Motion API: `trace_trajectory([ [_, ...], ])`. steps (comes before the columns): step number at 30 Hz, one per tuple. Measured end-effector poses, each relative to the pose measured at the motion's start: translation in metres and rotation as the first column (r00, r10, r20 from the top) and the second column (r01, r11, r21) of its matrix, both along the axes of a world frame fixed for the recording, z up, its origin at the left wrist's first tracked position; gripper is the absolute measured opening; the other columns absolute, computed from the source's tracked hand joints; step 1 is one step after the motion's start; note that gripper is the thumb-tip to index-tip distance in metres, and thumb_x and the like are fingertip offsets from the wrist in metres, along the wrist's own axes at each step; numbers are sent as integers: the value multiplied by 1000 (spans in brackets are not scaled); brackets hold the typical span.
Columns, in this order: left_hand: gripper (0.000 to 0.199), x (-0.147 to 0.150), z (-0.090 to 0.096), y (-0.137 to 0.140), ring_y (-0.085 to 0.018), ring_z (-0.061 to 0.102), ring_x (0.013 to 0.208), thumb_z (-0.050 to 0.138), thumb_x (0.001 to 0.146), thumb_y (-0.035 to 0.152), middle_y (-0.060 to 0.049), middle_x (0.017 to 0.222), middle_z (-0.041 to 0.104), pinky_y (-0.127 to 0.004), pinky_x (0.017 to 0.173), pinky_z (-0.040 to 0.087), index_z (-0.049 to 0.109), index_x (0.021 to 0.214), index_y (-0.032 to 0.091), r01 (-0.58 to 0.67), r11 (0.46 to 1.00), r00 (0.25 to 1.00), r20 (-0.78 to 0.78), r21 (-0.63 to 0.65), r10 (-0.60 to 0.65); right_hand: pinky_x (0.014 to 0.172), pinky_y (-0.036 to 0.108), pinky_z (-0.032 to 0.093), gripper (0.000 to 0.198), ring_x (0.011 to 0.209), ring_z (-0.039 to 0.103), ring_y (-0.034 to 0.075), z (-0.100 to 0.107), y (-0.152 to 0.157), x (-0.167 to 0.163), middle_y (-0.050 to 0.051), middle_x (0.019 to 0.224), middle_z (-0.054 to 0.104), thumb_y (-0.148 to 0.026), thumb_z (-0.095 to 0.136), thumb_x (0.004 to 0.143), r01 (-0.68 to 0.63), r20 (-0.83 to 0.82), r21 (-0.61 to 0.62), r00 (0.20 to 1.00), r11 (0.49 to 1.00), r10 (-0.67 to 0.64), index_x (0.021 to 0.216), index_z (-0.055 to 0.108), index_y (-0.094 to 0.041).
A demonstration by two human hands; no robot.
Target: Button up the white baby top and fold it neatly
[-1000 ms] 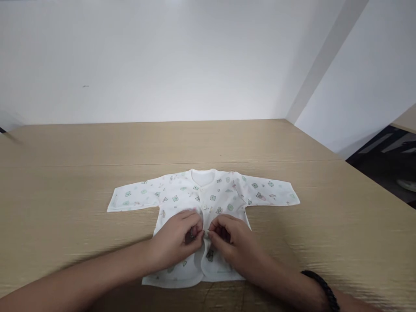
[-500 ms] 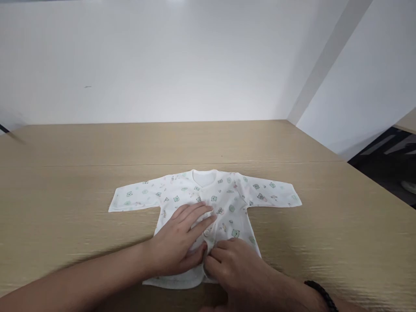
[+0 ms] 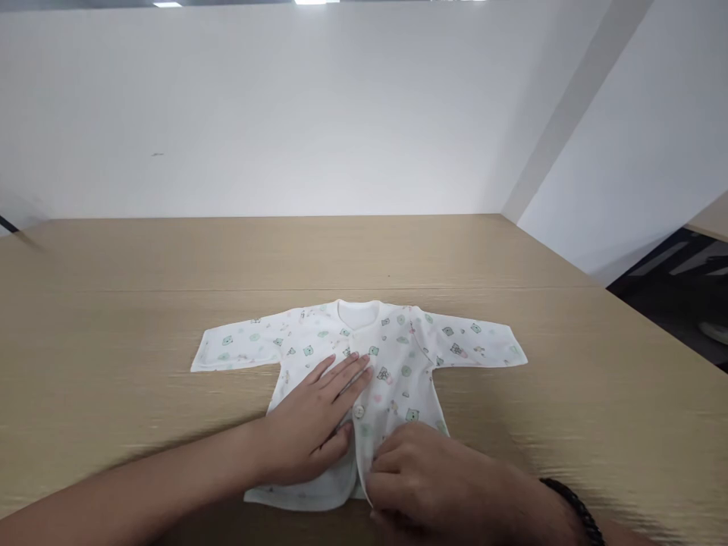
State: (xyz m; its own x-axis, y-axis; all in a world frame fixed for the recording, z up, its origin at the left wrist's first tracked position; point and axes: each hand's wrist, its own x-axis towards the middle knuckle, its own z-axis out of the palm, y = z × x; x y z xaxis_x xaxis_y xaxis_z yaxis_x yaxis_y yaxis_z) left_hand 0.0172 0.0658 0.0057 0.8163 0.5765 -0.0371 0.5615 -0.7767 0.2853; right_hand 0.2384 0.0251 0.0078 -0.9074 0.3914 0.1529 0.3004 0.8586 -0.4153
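Note:
A white long-sleeved baby shirt [image 3: 406,371] printed with small green bears lies spread on the wooden table, collar pointing away from me and sleeves out to both sides. My left hand [image 3: 312,425] rests flat on its front, fingers stretched across the chest. A button [image 3: 359,412] shows on the front placket just right of that hand. Below it, my right hand [image 3: 418,478] has its fingers closed on the lower front edge of the shirt. The two front panels part at the hem. My right fingertips are partly hidden.
The wooden table [image 3: 171,258] reaches back to a white wall [image 3: 318,114]. A thin seam crosses the tabletop beyond the collar. At the far right, past the table's edge, is a dark floor area [image 3: 676,288]. A black bracelet [image 3: 574,508] circles my right wrist.
My right hand has drawn slightly down and right, away from the button, along the front edge. My left thumb has shifted a little left, and the hem opening between the panels shows more.

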Motion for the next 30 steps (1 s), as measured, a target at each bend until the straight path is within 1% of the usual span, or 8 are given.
trace_trajectory([
  [3, 75, 1, 1, -2, -30, 5, 147, 46, 88, 18, -13, 160, 9, -56, 119, 13, 11, 154, 17, -31, 1000, 999, -27, 0, 31, 57, 28, 33, 13, 58, 51, 14, 6, -4, -1, -1, 67, 63, -17, 52, 83, -45, 39, -41, 998, 998, 47, 71, 57, -20],
  [6, 70, 1, 6, -5, -34, 5, 147, 47, 93, 29, -12, 160, 7, -59, 117, 14, 14, 154, 24, -51, 999, 999, -18, 1, 51, 61, 25, 40, 5, 63, 53, 13, 22, 1, 1, -2, 73, 63, -24, 58, 84, -42, -23, -295, 999, 955, 37, 85, 62, -20],
  [9, 61, -7, 13, 2, -34, 5, 147, 39, 99, 42, -7, 161, 5, -61, 116, 12, 12, 153, 33, -84, 996, 996, 22, 27, 83, 68, 24, 47, 21, 78, 59, 15, 36, 26, 17, 1, 91, 65, -37, 51, 93, 122, -141, -487, 966, 865, -216, 107, 59, -23],
  [12, 55, -27, 14, 24, -30, 9, 147, 31, 101, 45, -5, 160, 11, -58, 117, 11, 14, 153, 33, -267, 959, 961, 102, 94, 258, 77, 33, 50, 28, 97, 60, 21, 27, 64, 52, 9, 112, 62, -39, 46, 95, 516, -283, -310, 752, 798, -596, 117, 53, -22],
  [15, 57, -57, 3, 52, -32, 16, 144, 30, 98, 46, -16, 156, 21, -56, 115, 16, 26, 147, 18, -532, 839, 841, 188, 114, 508, 99, 48, 40, 39, 121, 48, 32, -1, 97, 91, 16, 126, 55, -41, 53, 90, 759, -246, 8, 633, 651, -734, 121, 54, -17],
  [18, 57, -81, -12, 70, -35, 25, 140, 34, 93, 49, -20, 149, 33, -58, 112, 18, 35, 137, 13, -681, 731, 720, 209, 37, 661, 95, 47, 41, 29, 110, 54, 30, -20, 109, 111, 14, 114, 61, -37, 50, 89, 752, -132, 82, 659, 654, -740, 109, 59, -17],
  [26, 31, -85, -12, 72, -25, 55, 97, 40, 88, 46, -9, 102, 59, -41, 90, 44, 46, 100, 18, -643, 763, 725, 275, -59, 632, 61, 29, 44, 5, 67, 57, 19, -14, 103, 102, 2, 76, 62, -22, 46, 84, 807, -154, 8, 585, 591, -797, 88, 49, -21],
  [30, 31, -88, -6, 73, -16, 53, 77, 45, 90, 48, -1, 90, 56, -27, 73, 46, 40, 104, 21, -556, 807, 728, 352, -199, 588, 73, 32, 47, 31, 83, 60, 20, -14, 105, 104, 5, 93, 64, -8, 39, 77, 714, -246, -24, 674, 700, -696, 103, 51, -20],
])
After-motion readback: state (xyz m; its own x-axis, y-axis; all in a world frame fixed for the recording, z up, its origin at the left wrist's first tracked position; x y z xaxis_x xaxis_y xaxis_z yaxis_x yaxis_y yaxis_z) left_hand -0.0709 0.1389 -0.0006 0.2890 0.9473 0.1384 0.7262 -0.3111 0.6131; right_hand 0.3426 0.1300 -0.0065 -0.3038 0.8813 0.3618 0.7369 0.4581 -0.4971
